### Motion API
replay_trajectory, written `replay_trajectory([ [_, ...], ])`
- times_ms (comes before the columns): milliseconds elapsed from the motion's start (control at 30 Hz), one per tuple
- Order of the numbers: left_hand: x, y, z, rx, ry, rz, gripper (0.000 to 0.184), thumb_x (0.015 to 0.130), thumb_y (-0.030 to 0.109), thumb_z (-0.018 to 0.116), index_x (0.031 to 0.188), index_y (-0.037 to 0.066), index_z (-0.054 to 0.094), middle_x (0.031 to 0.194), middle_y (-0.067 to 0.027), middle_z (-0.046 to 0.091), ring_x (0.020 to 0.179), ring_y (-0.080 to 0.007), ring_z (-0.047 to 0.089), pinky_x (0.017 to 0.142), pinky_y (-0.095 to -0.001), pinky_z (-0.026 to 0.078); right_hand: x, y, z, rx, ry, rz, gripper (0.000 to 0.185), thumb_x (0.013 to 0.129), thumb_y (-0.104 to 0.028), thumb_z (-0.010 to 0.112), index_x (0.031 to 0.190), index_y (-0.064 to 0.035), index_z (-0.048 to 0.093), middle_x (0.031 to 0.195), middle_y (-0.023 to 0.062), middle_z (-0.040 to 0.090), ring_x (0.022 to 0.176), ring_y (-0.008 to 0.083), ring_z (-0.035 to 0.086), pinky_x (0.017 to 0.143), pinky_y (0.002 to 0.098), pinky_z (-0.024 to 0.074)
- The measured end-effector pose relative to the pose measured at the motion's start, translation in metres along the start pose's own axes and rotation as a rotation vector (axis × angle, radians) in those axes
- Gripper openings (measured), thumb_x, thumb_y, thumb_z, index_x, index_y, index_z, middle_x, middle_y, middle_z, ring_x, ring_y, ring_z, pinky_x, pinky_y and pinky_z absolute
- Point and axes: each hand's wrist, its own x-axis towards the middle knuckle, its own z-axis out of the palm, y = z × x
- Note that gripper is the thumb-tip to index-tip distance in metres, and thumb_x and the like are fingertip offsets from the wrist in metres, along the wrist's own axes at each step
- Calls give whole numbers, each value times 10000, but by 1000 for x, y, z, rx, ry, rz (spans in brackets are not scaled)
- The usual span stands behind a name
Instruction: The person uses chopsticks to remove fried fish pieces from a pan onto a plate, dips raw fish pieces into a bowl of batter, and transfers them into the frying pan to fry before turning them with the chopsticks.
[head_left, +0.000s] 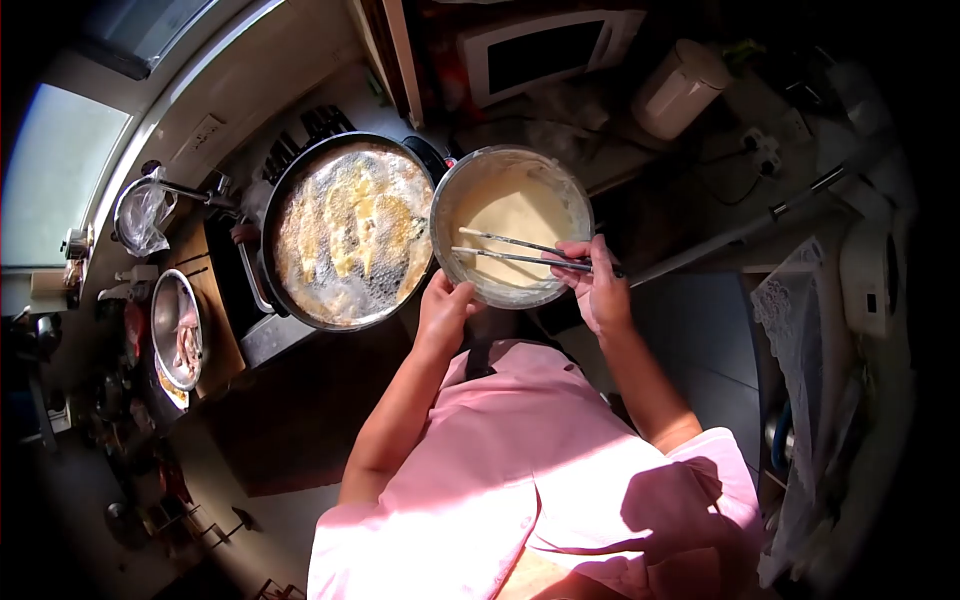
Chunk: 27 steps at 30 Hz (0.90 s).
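Observation:
My left hand [446,308] grips the near left rim of a metal bowl [578,215] that holds pale, creamy batter [510,215]. In my right hand [597,285] is a pair of dark chopsticks [530,254], their light tips lying over the batter and coated with it. Left of the bowl, and close against it, a large black-rimmed pan [268,255] is full of bubbling oil [390,270] with yellow, battered pieces [352,215] frying in it.
A metal bowl with pinkish raw pieces [187,345] stands on a wooden board [222,325] at the left. Behind are a white microwave [540,55] and a white kettle [680,88]. A plastic-lined ring [145,215] sits near the window.

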Motion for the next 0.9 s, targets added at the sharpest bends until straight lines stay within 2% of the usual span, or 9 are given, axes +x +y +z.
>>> replay_trajectory([
  [67,1,0,0,4,-24,-9,260,768,36,466,1026,12,491,890,-41,559,729,-93,543,613,-212,464,2,-15,2,-80,-89,-57,308,908,-249,393,835,17,528,930,155,549,856,233,581,739,316,471],
  [133,3,-3,-2,-1,-42,-25,265,764,38,469,1026,13,494,899,-49,562,745,-99,550,622,-226,474,1,-38,-3,-690,-424,-416,235,890,-171,421,829,21,543,923,147,553,838,200,570,731,297,466],
  [167,1,0,-1,-3,-44,-23,265,764,38,469,1026,13,494,899,-49,562,745,-99,550,622,-226,474,-3,-49,-4,-744,-524,-511,116,833,-88,494,841,6,562,913,134,556,837,197,556,735,290,452],
  [333,-6,6,8,-13,21,-42,325,710,65,480,1030,19,519,824,-40,571,663,-92,524,571,-190,415,-31,-51,1,-965,-765,-496,192,736,-17,601,922,-58,575,956,127,541,867,246,553,711,308,458],
  [400,-5,4,2,-19,-18,-50,299,733,53,477,1029,19,506,856,-38,566,702,-94,535,585,-202,444,-33,-32,-2,-1073,-841,-660,236,720,-50,633,948,-66,571,1013,134,522,869,260,553,706,316,469],
  [467,-2,1,-2,-21,-55,-57,273,757,41,473,1028,19,494,889,-36,561,740,-95,547,598,-214,473,-36,-18,0,-1089,-821,-639,263,687,-93,673,932,-59,581,1030,143,511,863,280,557,711,327,478],
  [533,0,-2,-3,-75,-113,-19,272,756,43,475,1027,21,491,900,-39,563,764,-99,554,625,-223,481,-35,-11,5,-1205,-735,-829,252,699,-132,669,929,-68,587,1036,150,504,885,270,552,707,335,479],
  [700,-3,7,4,-67,-74,4,271,761,41,470,1031,17,482,913,-45,558,773,-108,558,650,-244,493,-14,-11,2,-1122,-646,-924,266,650,-73,697,891,-30,592,943,129,554,757,256,594,629,298,498],
  [900,-8,17,7,-22,-42,-9,269,765,40,461,1033,21,476,936,-55,559,806,-123,566,687,-269,503,15,-22,15,-1124,-642,-1088,253,654,-107,699,876,-45,595,900,120,579,770,254,593,655,313,496],
])
